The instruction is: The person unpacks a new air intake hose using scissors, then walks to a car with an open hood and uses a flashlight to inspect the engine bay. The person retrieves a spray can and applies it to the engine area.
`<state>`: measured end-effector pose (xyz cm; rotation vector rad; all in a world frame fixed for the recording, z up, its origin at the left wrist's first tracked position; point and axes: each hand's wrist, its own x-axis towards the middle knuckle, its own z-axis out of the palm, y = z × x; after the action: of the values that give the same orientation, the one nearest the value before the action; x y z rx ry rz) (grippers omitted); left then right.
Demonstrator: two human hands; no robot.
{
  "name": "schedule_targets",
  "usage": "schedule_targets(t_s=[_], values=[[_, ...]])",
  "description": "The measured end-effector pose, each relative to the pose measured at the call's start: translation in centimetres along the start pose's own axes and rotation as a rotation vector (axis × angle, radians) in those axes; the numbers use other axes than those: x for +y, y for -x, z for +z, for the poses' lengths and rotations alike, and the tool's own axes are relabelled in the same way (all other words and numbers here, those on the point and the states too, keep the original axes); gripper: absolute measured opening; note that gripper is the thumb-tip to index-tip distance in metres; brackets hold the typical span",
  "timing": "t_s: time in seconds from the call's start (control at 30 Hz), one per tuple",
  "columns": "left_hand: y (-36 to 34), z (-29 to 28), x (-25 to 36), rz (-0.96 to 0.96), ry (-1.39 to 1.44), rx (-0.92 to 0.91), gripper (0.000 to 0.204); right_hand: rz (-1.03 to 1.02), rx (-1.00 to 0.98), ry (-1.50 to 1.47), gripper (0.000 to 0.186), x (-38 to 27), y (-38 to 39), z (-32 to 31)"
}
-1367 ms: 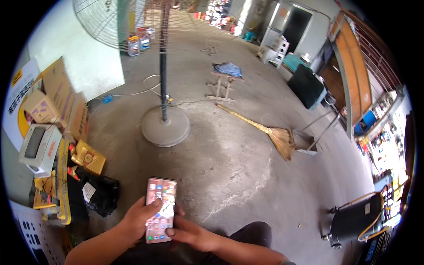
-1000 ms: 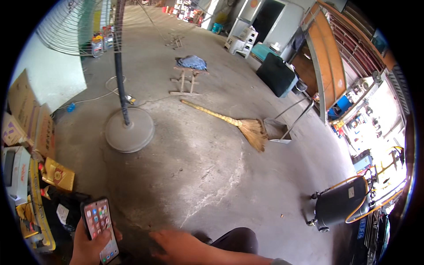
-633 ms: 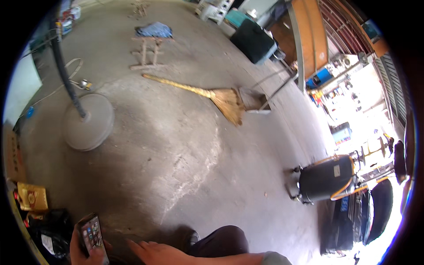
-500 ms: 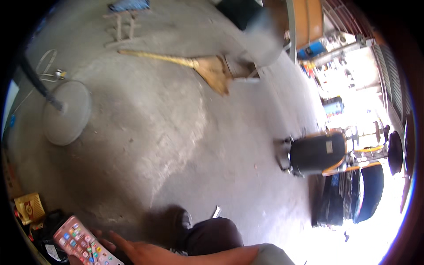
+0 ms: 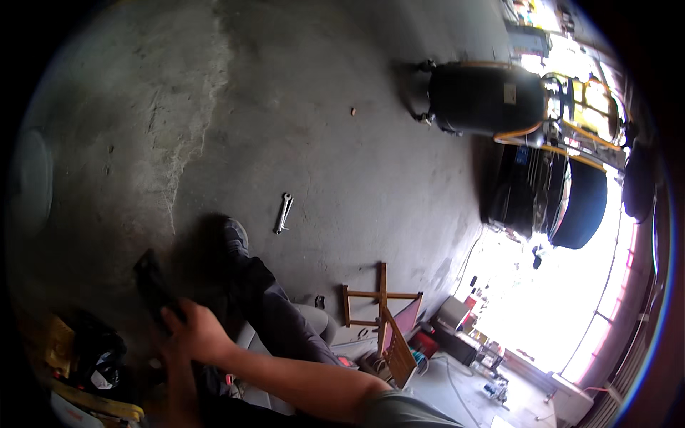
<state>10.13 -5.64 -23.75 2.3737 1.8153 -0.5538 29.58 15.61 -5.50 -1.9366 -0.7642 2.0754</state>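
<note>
My right hand (image 5: 203, 334) reaches in from the lower edge toward the lower left, its fingers bent against a long dark thing (image 5: 151, 282). Blur and shade hide what that thing is. Just below, my left hand (image 5: 175, 360) is close to the right one, smeared by motion and partly covered, so its fingers cannot be read. No phone screen can be made out now. On the concrete floor beyond my shoe (image 5: 235, 239) lie metal wrenches (image 5: 285, 212), close together.
A black bag (image 5: 100, 349) and a yellowish box (image 5: 61, 346) are at the lower left. Right of my leg stands a wooden folding stool (image 5: 389, 303). A wheeled machine with a black body (image 5: 485, 98) is at upper right, and a pale round base (image 5: 32, 182) at far left.
The view has swung down and to the right, so the broom has left the picture and the wooden stool shows. The lit phone screen is no longer visible; my hands have come together.
</note>
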Motion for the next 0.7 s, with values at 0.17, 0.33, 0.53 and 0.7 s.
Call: schedule_targets(t_s=[0.17,0.33,0.53,0.7], values=[[4.6,-12.1,8.4,-0.117,1.138,-0.745,0.051,0.232,0.44,-0.258,0.067,14.4,-1.4,-1.1],[8.5,-27.5,10.7,0.257,1.048,-1.083,0.04,0.567,0.625,-0.59,0.071,26.8,1.2,-3.8],[7.2,-27.3,5.9,0.326,0.717,-0.806,0.037,0.416,0.632,-0.581,0.058,28.8,12.9,-16.5],[3.9,-26.1,-0.4,0.32,0.596,-0.747,0.035,0.335,0.715,-0.721,0.033,32.5,18.1,-17.2]])
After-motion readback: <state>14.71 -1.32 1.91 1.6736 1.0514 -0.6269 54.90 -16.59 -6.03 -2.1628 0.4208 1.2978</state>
